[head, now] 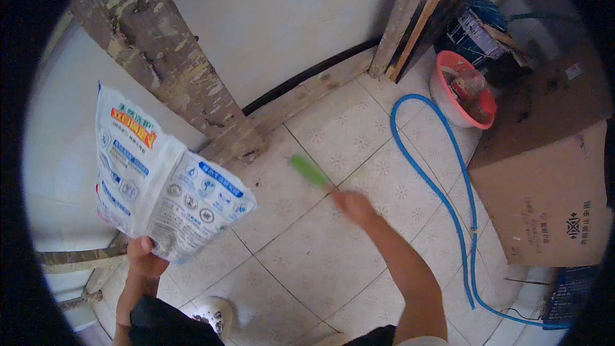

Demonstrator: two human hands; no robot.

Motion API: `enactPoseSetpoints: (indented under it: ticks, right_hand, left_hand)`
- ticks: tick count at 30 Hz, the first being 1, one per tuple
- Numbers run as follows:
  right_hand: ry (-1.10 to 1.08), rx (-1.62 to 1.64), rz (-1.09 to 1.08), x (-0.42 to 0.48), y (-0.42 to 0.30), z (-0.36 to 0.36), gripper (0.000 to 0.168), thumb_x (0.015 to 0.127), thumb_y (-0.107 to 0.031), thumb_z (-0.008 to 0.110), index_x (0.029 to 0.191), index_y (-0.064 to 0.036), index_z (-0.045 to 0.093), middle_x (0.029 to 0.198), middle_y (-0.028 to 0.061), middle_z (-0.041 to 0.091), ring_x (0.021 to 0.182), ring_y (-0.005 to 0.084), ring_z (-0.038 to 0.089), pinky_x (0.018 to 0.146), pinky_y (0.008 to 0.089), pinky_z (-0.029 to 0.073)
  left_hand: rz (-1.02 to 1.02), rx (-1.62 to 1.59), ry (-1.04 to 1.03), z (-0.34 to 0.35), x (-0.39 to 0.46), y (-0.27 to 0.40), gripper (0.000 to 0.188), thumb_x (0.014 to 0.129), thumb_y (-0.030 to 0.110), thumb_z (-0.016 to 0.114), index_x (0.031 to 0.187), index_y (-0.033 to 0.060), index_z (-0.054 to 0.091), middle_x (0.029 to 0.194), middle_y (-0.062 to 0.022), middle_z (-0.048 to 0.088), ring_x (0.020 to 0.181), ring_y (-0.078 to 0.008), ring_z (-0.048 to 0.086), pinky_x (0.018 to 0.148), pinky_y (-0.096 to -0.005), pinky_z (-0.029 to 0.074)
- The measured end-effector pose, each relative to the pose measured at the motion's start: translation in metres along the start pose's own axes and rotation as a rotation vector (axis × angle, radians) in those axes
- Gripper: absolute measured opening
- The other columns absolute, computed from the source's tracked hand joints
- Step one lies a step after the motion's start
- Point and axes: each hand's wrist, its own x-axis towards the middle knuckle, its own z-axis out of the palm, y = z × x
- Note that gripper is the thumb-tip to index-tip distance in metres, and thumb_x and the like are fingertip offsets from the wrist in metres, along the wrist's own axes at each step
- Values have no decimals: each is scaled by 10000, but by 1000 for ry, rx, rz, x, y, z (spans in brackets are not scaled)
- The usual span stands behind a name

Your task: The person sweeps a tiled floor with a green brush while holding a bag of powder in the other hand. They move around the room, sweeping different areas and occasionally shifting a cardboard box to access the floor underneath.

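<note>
At the left, my left hand (144, 257) grips the lower edge of a white printed plastic pouch (163, 182), its thumb on the front. The pouch is held tilted and bears coloured writing and small icons. Near the middle, over the tiled floor, my right hand (353, 206) is closed around the end of a green object (308, 171), blurred, whose kind I cannot tell. The green object points up and left towards the pouch, and the two are apart.
A blue hose (435, 185) loops over the floor tiles at the right. Beyond it stand a pink basin (439, 91) holding jars and a cardboard box (543, 202). A worn wooden post (168, 57) rises at the upper left; a wooden frame (403, 24) stands farther right.
</note>
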Motion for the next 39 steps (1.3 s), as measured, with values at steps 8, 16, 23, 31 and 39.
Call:
enactPoseSetpoints:
  ticks: [8,16,23,31,39]
  right_hand:
    - [213,-95,453,2,49,-62,263,850,-280,396,1034,-157,538,643,157,557,554,304,541,494,419,426]
    - [-337,157,-205,-50,-101,36,367,855,-251,371,1221,-267,383,790,169,570,683,321,558,603,451,460]
    - [340,-104,526,50,25,-43,250,840,-266,403,966,-109,552,662,174,572,601,357,556,525,463,454]
    - [-112,-2,-218,-2,-46,60,412,839,-200,376,1248,-220,336,621,149,540,489,279,538,425,419,449]
    - [230,-196,419,40,8,21,266,863,-233,355,1056,-114,494,597,113,542,497,274,547,414,408,443]
  left_hand:
    - [-65,-76,-67,-25,10,-14,716,658,310,654,1214,9,318,1122,-145,487,920,-318,550,626,-447,517]
    - [-106,-106,-56,-34,1,-2,706,649,238,686,1218,16,334,1154,-118,470,1036,-267,480,864,-398,414]
    - [-26,-86,-25,-32,2,-13,685,679,313,629,1220,27,322,1113,-149,492,889,-306,549,632,-427,484]
    - [-52,-103,-3,-26,-5,-10,739,650,269,690,1226,0,312,1159,-124,467,1044,-262,475,878,-398,397]
    - [30,-43,8,-25,4,-15,686,688,347,606,1213,13,318,1076,-162,510,834,-310,572,545,-417,504]
